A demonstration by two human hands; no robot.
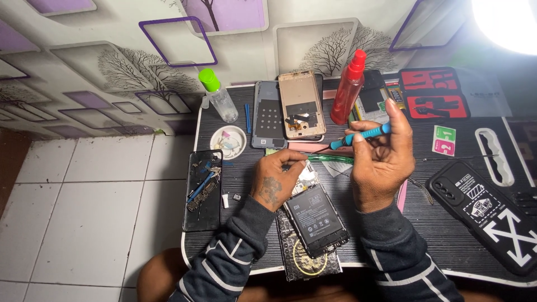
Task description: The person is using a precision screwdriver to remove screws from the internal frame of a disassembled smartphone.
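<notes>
Black tabletop, cluttered w/ parts. Opened phone pinned at top edge by left hand; blue screwdriver gripped in raised right hand. Risk: tip slip, battery likely punctured.

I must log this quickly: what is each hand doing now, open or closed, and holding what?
Left hand: fingers pinched together on the opened phone; what they hold cannot be told.
Right hand: closed on a blue screwdriver, raised above the table.
</notes>
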